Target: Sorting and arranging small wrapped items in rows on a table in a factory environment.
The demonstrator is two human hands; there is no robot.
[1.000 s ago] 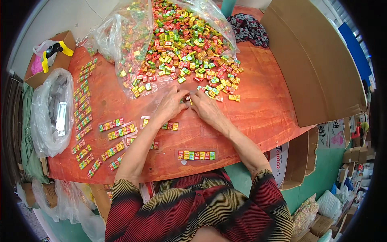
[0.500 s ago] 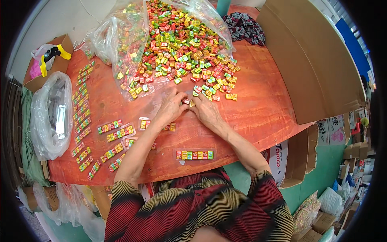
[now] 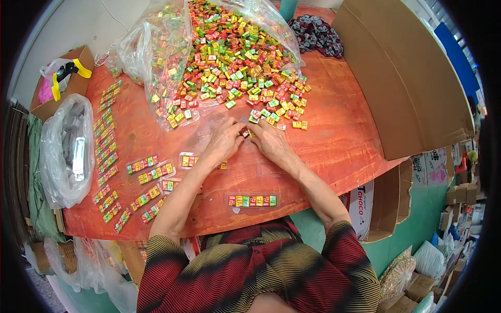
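My left hand (image 3: pixel 225 139) and my right hand (image 3: pixel 272 141) meet over the middle of the table. Their curled fingertips close around a few small coloured boxes (image 3: pixel 245 134), which the fingers partly cover. Just beyond lies a large heap of similar small boxes (image 3: pixel 237 57), red, yellow, green and orange, spilling from a clear plastic bag (image 3: pixel 169 62). Close to the table's front edge, a row of these boxes (image 3: pixel 253 201) lies in a clear plastic tray. More filled trays (image 3: pixel 155 172) lie left of my left forearm, one partly hidden beneath it.
Many rows of boxes (image 3: pixel 106 138) line the left side of the red wooden table (image 3: pixel 334 120). A clear bag (image 3: pixel 65 151) and an open carton (image 3: pixel 78 57) stand at the left edge. A large cardboard sheet (image 3: pixel 402 78) walls the right side; dark patterned cloth (image 3: pixel 315 36) lies behind.
Both hands have shifted slightly, and the boxes at my fingertips have turned. The left forearm now covers more of the tray beneath it. The heap looks the same.
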